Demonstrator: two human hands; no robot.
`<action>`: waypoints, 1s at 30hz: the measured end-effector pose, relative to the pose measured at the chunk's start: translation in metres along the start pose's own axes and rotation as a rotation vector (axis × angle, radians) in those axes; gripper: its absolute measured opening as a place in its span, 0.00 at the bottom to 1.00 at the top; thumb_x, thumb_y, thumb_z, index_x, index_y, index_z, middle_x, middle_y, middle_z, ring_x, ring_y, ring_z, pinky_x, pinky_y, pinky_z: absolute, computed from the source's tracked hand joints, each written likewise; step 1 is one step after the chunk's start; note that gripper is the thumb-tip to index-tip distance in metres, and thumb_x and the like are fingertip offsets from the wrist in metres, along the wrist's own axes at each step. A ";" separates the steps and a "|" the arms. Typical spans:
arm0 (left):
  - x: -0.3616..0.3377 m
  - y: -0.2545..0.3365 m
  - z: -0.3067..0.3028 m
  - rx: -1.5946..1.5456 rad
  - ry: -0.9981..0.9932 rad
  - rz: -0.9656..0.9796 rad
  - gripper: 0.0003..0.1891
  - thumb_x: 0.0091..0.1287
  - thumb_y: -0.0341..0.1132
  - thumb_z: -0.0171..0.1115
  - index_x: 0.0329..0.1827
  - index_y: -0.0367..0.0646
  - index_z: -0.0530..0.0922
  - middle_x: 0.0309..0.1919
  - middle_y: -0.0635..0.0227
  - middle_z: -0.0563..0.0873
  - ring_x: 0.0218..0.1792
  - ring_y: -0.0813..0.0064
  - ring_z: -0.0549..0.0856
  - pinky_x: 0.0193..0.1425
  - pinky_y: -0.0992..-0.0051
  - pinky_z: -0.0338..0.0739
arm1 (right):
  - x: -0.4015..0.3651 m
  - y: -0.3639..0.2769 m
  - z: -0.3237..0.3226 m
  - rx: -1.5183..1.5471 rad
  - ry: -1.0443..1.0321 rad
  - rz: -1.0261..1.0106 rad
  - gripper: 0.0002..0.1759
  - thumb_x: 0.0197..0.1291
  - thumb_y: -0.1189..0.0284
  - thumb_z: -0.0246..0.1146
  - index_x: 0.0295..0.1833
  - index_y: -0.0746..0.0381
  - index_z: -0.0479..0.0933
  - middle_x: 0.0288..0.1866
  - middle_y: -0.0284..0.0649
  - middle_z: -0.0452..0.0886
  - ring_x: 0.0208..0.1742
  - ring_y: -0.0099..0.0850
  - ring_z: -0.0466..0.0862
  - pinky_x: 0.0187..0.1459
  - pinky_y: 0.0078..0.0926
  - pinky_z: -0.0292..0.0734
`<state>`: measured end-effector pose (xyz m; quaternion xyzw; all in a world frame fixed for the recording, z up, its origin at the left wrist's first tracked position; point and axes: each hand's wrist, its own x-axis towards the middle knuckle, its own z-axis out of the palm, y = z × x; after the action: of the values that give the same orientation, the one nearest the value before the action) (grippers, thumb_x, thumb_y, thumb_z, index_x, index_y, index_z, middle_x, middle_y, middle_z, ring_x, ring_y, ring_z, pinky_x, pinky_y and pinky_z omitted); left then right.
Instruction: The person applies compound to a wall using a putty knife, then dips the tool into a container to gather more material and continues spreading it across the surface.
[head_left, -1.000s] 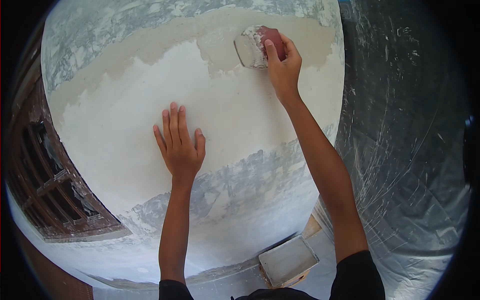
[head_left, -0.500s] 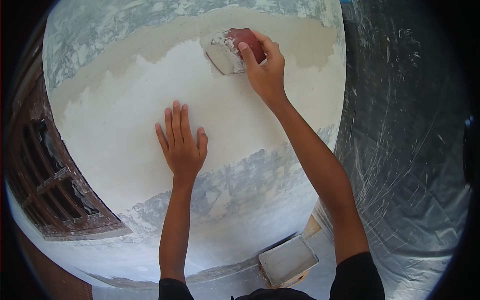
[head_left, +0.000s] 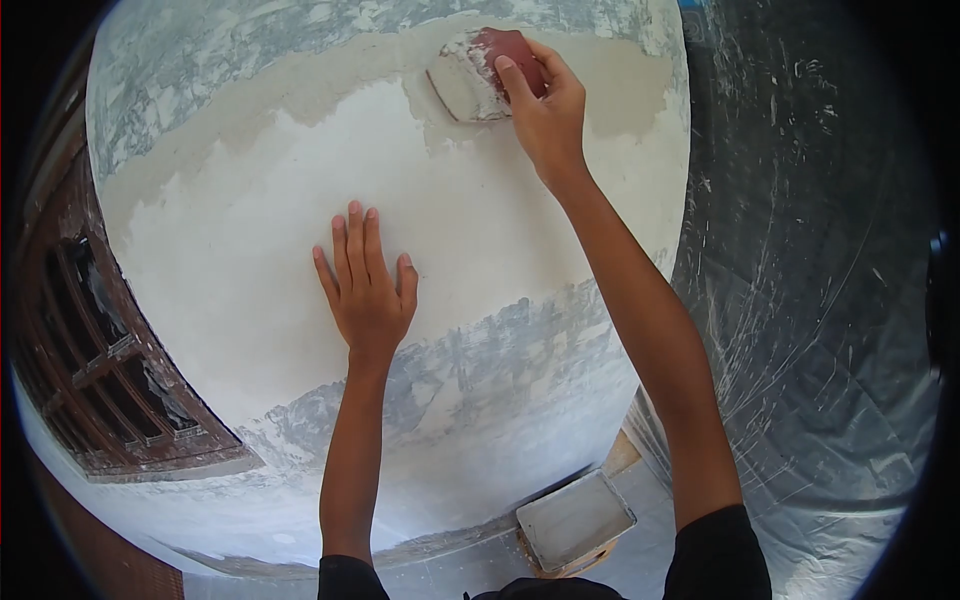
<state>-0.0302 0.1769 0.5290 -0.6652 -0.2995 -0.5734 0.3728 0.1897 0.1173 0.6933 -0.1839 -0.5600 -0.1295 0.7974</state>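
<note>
My right hand [head_left: 553,108] grips a dark red putty scraper [head_left: 515,55], thumb on its near face and fingers behind. The scraper's wide blade is caked with pale filler and lies against the upper part of the wall [head_left: 270,200]. Around it, damp beige filler [head_left: 625,85] borders a smoother white band. Lower and to the left, my left hand [head_left: 368,300] rests flat on the white band with its fingers spread, holding nothing.
A brown wooden window frame with bars [head_left: 110,370] is set into the wall at the left. Dark plastic sheeting [head_left: 800,300] with white splashes hangs at the right. Down by the wall's foot stands a shallow tray [head_left: 577,522] with pale residue.
My right hand has moved the scraper up and slightly to the right across the wall, leaving a beige streak of filler below. My left hand has stayed in nearly the same place.
</note>
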 end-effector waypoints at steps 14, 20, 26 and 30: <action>-0.002 0.003 0.002 -0.013 0.009 -0.018 0.34 0.73 0.40 0.58 0.83 0.42 0.66 0.83 0.63 0.68 0.85 0.61 0.62 0.88 0.48 0.46 | 0.018 -0.003 -0.033 0.101 0.373 0.273 0.21 0.73 0.72 0.69 0.66 0.69 0.78 0.56 0.41 0.87 0.51 0.24 0.86 0.54 0.22 0.82; -0.002 0.001 0.000 -0.041 -0.009 -0.035 0.34 0.74 0.41 0.58 0.83 0.45 0.66 0.83 0.65 0.68 0.85 0.62 0.62 0.88 0.49 0.46 | 0.003 0.017 -0.007 -0.232 -0.082 -0.017 0.22 0.70 0.67 0.71 0.64 0.69 0.80 0.55 0.49 0.86 0.54 0.34 0.88 0.60 0.33 0.82; -0.003 0.001 -0.001 -0.045 -0.002 -0.037 0.33 0.74 0.41 0.58 0.83 0.45 0.66 0.83 0.66 0.68 0.85 0.62 0.62 0.88 0.48 0.46 | 0.026 0.025 -0.073 0.115 0.653 0.364 0.18 0.75 0.72 0.66 0.64 0.68 0.79 0.58 0.39 0.85 0.53 0.26 0.85 0.55 0.25 0.82; -0.003 0.003 -0.001 -0.033 -0.011 -0.038 0.33 0.74 0.41 0.58 0.83 0.44 0.66 0.83 0.65 0.68 0.85 0.62 0.62 0.88 0.48 0.46 | 0.002 0.019 -0.064 0.094 0.505 0.371 0.18 0.76 0.74 0.63 0.67 0.68 0.76 0.60 0.43 0.83 0.56 0.28 0.86 0.56 0.26 0.83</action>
<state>-0.0284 0.1748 0.5258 -0.6687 -0.3046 -0.5815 0.3491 0.2518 0.1064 0.6727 -0.2080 -0.3063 0.0026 0.9289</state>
